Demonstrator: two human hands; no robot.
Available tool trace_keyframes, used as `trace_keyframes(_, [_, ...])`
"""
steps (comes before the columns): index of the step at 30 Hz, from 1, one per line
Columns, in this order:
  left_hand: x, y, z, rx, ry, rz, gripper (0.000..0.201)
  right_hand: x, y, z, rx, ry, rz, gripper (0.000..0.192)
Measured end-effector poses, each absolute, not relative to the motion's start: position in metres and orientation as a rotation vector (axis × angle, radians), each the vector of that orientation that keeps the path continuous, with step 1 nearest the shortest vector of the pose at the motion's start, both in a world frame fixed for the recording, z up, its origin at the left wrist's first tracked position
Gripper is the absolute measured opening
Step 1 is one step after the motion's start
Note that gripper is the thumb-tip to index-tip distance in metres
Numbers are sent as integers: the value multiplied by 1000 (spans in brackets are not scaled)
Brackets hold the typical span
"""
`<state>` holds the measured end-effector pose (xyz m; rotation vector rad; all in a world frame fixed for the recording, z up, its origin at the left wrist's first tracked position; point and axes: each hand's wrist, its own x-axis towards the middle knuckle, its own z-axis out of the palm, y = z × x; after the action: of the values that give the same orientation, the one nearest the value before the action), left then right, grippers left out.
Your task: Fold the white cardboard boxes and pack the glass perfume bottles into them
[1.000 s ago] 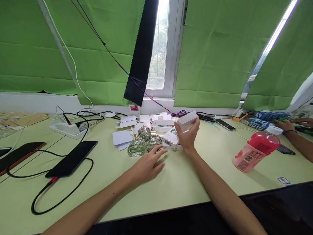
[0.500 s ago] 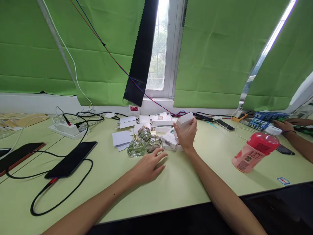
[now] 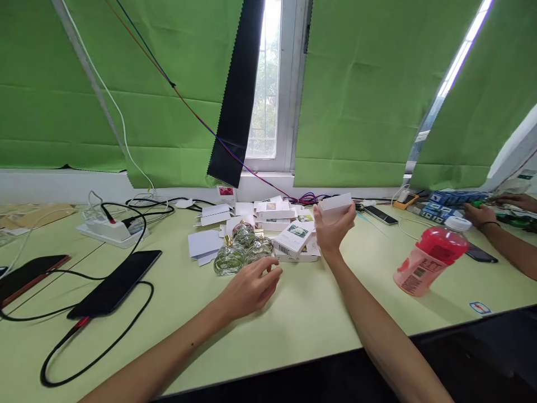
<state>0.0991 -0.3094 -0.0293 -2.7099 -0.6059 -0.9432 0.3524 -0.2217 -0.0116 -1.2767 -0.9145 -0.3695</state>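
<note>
My right hand (image 3: 334, 230) is closed around a small white cardboard box (image 3: 334, 207), raised above the table to the right of a pile of similar boxes. Loosely curled, with a gap between some fingers, my left hand (image 3: 254, 284) hovers at or rests on the table and holds nothing I can see. Just beyond it stand several clear glass perfume bottles, among them one with a gold cap (image 3: 229, 258). A white box with a flower picture (image 3: 294, 237) lies tilted on another box between my hands.
Unfolded white card (image 3: 205, 244) lies left of the bottles. A pink drink bottle (image 3: 432, 257) stands on the right; a co-worker's hand (image 3: 480, 214) is beyond it. A phone (image 3: 115, 284) with a looping cable and a power strip (image 3: 111, 229) occupy the left.
My right hand has shifted slightly right with the white box, uncovering more of the flower-picture box. My left hand's fingers have drawn closer together. The view has turned a little.
</note>
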Motion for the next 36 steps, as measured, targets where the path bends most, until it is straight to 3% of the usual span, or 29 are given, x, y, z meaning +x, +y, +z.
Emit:
trace_keyframes(9, [108,-314,-13,-2669,-608,-987,20,348,-217,-22,-1328,-985,-280,93])
trace_keyframes(14, [120,-306,-6,-2667,-862,-895,16,348,-216,-22,-1311,-952,-251,94])
trace_keyframes(19, [156,-281,15,-2675,-1303,-760,41,349,-215,-22,-1307,-923,-245,94])
trace_keyframes(25, [205,-251,41,-2757,-1842,-275,86,350,-216,-20,-1296,-916,-233,94])
trace_keyframes(31, [217,-225,41,-2827,-2057,-285,87,351,-217,-18,-1311,-900,-221,92])
trace_keyframes(36, [203,-210,46,-3008,-2122,-544,88,351,-219,-16,-1290,-879,-223,93])
